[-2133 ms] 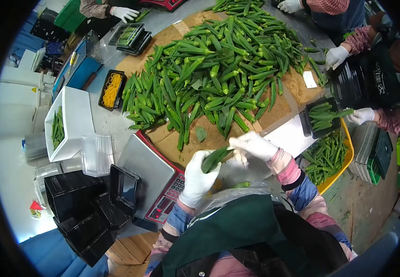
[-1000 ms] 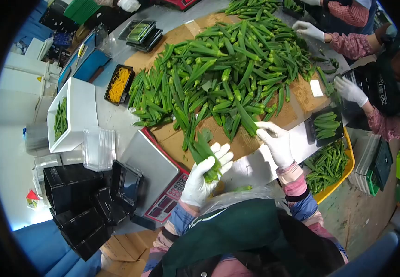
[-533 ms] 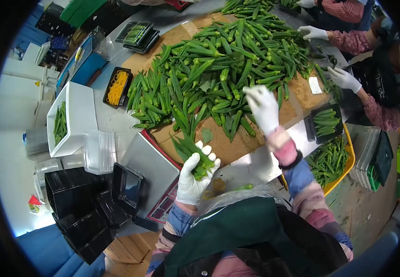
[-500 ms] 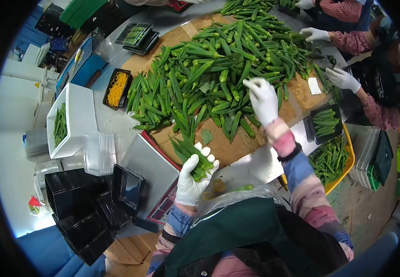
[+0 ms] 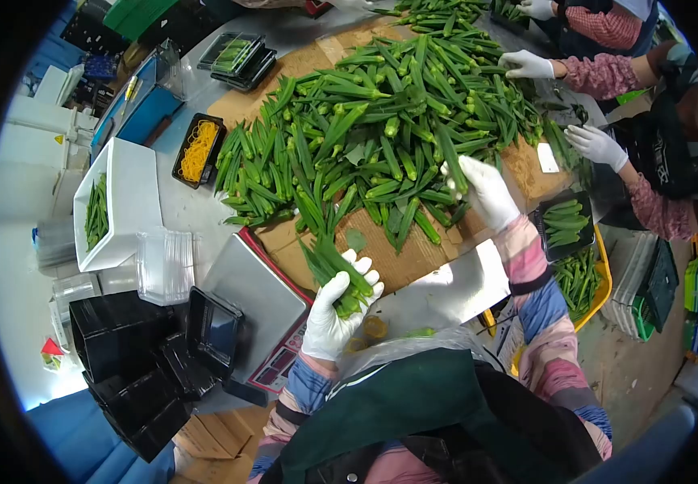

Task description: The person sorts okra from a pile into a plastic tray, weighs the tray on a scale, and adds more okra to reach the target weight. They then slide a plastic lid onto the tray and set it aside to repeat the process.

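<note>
A small bunch of okra (image 5: 339, 274) lies in my white-gloved left hand (image 5: 334, 316), its fingers curled round the pods and their tips pointing away from me. At the near right side of the big okra pile (image 5: 365, 121), my gloved right hand (image 5: 484, 192) pinches a single okra pod (image 5: 449, 155) between thumb and fingers. That pod stands out lengthwise over the pile. Brown cardboard (image 5: 393, 246) lies under the pile and between my hands.
A scale (image 5: 256, 298), black trays (image 5: 119, 331) and clear lids (image 5: 165, 266) are on my left. Rubber bands (image 5: 199, 152) fill a tray beside a white foam box (image 5: 127, 206). To the right are a tray of okra (image 5: 565, 219), a yellow crate (image 5: 604, 278) and co-workers' gloved hands (image 5: 597, 147).
My right hand has moved right and slightly nearer me, and now has an okra pod in its fingers. The left hand keeps its bunch. A co-worker's upper hand has shifted left over the pile.
</note>
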Demonstrator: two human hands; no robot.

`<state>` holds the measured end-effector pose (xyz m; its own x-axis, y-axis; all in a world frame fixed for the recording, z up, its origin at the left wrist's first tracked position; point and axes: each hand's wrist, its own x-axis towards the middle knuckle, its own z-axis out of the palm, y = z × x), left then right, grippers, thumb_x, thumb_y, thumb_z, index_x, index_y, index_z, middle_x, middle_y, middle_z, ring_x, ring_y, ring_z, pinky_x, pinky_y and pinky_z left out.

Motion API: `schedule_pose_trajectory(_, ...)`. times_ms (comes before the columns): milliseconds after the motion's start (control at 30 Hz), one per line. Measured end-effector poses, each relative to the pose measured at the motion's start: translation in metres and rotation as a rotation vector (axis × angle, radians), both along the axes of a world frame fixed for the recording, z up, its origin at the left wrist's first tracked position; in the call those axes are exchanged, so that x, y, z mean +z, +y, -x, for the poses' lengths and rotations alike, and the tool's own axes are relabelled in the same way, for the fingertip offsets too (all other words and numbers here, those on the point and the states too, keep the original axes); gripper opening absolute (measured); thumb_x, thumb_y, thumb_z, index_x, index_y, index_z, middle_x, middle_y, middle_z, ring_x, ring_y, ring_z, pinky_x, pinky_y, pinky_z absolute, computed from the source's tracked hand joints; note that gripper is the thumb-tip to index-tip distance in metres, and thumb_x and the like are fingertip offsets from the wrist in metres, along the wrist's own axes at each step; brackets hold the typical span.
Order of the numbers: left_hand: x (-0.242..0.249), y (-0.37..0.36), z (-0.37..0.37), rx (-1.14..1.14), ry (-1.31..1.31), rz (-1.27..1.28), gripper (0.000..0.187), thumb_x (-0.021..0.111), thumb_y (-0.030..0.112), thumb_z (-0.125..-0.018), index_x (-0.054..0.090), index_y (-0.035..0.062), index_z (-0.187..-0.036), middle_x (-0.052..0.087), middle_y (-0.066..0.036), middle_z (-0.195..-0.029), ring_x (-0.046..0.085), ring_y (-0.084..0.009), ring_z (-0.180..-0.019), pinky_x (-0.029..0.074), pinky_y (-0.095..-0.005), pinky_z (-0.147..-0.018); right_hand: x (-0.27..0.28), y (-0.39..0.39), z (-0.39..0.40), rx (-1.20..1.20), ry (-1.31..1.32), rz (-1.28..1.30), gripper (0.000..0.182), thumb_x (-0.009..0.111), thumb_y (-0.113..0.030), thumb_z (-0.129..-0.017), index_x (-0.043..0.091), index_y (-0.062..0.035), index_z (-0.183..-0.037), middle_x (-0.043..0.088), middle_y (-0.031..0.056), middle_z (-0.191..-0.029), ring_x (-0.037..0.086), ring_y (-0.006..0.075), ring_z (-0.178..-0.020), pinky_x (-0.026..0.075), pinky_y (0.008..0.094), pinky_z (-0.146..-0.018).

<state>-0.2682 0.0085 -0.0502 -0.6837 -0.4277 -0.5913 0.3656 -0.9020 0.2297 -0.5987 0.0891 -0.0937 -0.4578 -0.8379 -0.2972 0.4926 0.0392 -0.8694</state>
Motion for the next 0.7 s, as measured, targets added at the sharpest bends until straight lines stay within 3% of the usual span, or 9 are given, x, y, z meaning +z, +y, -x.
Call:
schedule_pose_trajectory(100,-0.001,0.001,0.01,-0.051,0.031,0.023,0.053,0.063,0.011,-0.095,0.044,0.0061,-0.144,0.055,-0.018,-0.137,0.06,-0.0333,-0.119,0.049,-0.0523,-0.103,0.01,0.012,-0.031,-0.005,-0.448,0.149,0.032,0.053,-0.028,-0.105,0.062,0.0002,-0.116,0.066,0.0069,-0.105,0.06,0.0143,-0.083,0.048,0.0275,-0.071)
schedule_pose_trajectory(167,0.0,0.002,0.018,-0.085,0.053,0.054,0.053,0.063,0.011,-0.096,0.042,0.0041,-0.144,0.053,-0.02,-0.141,0.058,-0.0342,-0.124,0.048,-0.0517,-0.106,0.02,0.014,-0.052,-0.019,-0.439,0.102,0.03,0.052,-0.026,-0.105,0.062,-0.0002,-0.117,0.066,0.0073,-0.106,0.061,0.015,-0.086,0.05,0.0292,-0.073)
schedule_pose_trajectory(200,0.002,0.003,0.023,-0.091,0.048,0.049,0.05,0.062,0.009,-0.096,0.043,0.0037,-0.142,0.051,-0.02,-0.143,0.057,-0.0344,-0.125,0.049,-0.0504,-0.105,0.024,0.013,-0.066,-0.011,-0.322,0.08,0.031,0.051,-0.026,-0.105,0.063,0.0005,-0.115,0.067,0.0075,-0.106,0.062,0.016,-0.087,0.051,0.0299,-0.076)
schedule_pose_trajectory(300,0.014,0.007,0.042,-0.082,0.037,0.075,0.043,0.061,0.005,-0.096,0.048,0.0031,-0.137,0.056,-0.018,-0.137,0.059,-0.0318,-0.121,0.052,-0.0478,-0.102,0.032,0.008,-0.115,0.075,0.615,-0.035,0.022,0.061,-0.018,-0.097,0.07,-0.0009,-0.107,0.068,0.0079,-0.109,0.063,0.0173,-0.09,0.05,0.0291,-0.085)
schedule_pose_trajectory(367,-0.011,0.01,0.035,-0.035,0.024,0.101,0.037,0.062,0.003,-0.096,0.053,0.0039,-0.132,0.061,-0.014,-0.127,0.063,-0.0288,-0.113,0.055,-0.0466,-0.098,0.033,0.003,-0.143,0.157,0.782,0.036,0.02,0.067,-0.015,-0.091,0.072,-0.003,-0.107,0.068,0.0091,-0.109,0.064,0.0174,-0.095,0.049,0.0292,-0.088)
schedule_pose_trajectory(500,0.003,0.004,0.029,0.015,-0.025,0.056,0.037,0.065,0.007,-0.094,0.056,0.0073,-0.129,0.066,-0.009,-0.114,0.067,-0.0279,-0.102,0.053,-0.0499,-0.099,0.048,-0.033,-0.09,0.337,0.348,-0.142,0.017,0.074,-0.013,-0.086,0.074,-0.0046,-0.101,0.07,0.0097,-0.107,0.064,0.0206,-0.101,0.049,0.0325,-0.09)
schedule_pose_trajectory(600,0.001,-0.003,0.018,-0.005,0.045,0.029,0.037,0.066,0.008,-0.093,0.057,0.0074,-0.128,0.065,-0.01,-0.115,0.067,-0.0283,-0.1,0.053,-0.0492,-0.097,0.017,-0.079,-0.01,-0.256,1.318,-0.047,0.023,0.073,-0.016,-0.083,0.073,-0.0096,-0.105,0.069,0.0106,-0.109,0.062,0.029,-0.104,0.05,0.04,-0.092)
schedule_pose_trajectory(633,-0.002,-0.004,0.016,-0.014,0.066,0.034,0.037,0.066,0.009,-0.093,0.057,0.0074,-0.128,0.065,-0.011,-0.115,0.067,-0.0284,-0.1,0.053,-0.0488,-0.097,0.002,-0.092,0.013,-0.412,1.56,-0.239,0.03,0.071,-0.014,-0.083,0.071,-0.0124,-0.113,0.069,0.008,-0.112,0.06,0.0284,-0.107,0.048,0.0409,-0.093)
schedule_pose_trajectory(700,-0.003,-0.006,0.015,-0.023,0.06,0.039,0.037,0.066,0.009,-0.093,0.057,0.0075,-0.128,0.065,-0.011,-0.115,0.068,-0.0284,-0.099,0.053,-0.0483,-0.096,-0.012,-0.105,0.043,-0.372,1.625,-0.41,0.037,0.071,-0.018,-0.084,0.069,-0.0162,-0.121,0.068,0.0065,-0.111,0.058,0.0283,-0.109,0.046,0.0408,-0.094)
